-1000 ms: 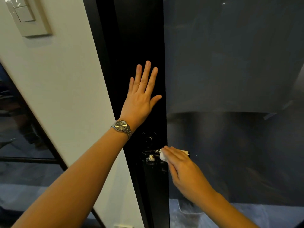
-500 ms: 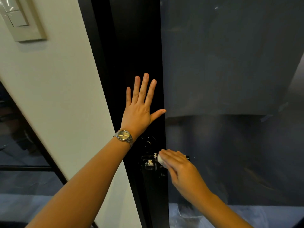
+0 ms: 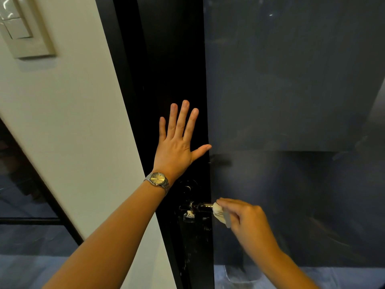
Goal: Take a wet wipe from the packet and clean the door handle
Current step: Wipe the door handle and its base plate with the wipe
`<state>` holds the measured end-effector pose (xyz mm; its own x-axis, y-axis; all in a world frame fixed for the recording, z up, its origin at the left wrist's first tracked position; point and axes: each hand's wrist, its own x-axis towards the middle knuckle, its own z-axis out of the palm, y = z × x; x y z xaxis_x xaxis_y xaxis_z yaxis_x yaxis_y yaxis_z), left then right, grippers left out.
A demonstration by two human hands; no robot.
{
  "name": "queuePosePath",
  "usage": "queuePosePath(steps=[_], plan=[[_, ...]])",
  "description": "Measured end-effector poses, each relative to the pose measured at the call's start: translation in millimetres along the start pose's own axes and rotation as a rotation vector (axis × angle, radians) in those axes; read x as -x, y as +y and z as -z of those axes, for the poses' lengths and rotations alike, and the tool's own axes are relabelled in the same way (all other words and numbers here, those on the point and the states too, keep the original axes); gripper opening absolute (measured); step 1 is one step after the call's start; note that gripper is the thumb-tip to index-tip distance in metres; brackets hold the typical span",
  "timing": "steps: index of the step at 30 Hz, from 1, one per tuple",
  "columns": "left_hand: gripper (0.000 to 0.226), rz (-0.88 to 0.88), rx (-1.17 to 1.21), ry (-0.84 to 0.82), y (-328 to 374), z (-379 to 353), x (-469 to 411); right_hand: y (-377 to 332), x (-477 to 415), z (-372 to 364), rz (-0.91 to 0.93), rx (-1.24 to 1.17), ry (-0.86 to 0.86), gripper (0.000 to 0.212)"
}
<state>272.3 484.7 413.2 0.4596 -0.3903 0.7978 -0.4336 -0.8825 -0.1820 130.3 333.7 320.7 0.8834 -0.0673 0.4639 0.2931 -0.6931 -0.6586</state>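
A black door frame (image 3: 175, 59) runs down the middle of the view, with a dark lever handle (image 3: 201, 206) low on it. My right hand (image 3: 245, 217) grips a crumpled white wet wipe (image 3: 218, 212) around the outer part of the handle. The handle's free end is hidden under the wipe and my fingers. My left hand (image 3: 179, 147) presses flat on the black frame above the handle, fingers straight and spread, a metal watch on its wrist. The wipe packet is not in view.
A dark glass door panel (image 3: 291, 101) fills the right side. A cream wall (image 3: 73, 122) with a light switch plate (image 3: 20, 28) is on the left. A round lock cylinder (image 3: 188, 187) sits just above the handle. Blue-grey floor shows at the bottom.
My right hand slid the wipe rightward along the handle, from its base toward its outer end. My left hand stays flat on the frame. The view shifted slightly.
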Motion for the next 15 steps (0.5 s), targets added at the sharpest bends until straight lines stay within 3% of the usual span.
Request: queuePosePath(steps=[4, 7, 12, 15], plan=[[0.082, 0.025, 0.001, 0.014, 1.9, -2.9, -0.1, -15.9, -7.9, -14.5, 0.004, -0.017, -0.001, 0.022], [0.082, 0.021, 0.001, 0.013, 1.9, -2.3, 0.1, -23.9, -7.7, -29.1, 0.049, -0.049, -0.034, 0.028], [0.082, 0.003, -0.009, 0.017, 0.1, -2.5, -0.9, -10.4, -7.9, -2.6, -0.092, -0.124, 0.03, 0.019], [0.082, 0.017, 0.01, 0.007, 1.3, -3.3, -1.1, -15.3, -16.7, -11.0, -0.06, -0.065, 0.041, 0.014]])
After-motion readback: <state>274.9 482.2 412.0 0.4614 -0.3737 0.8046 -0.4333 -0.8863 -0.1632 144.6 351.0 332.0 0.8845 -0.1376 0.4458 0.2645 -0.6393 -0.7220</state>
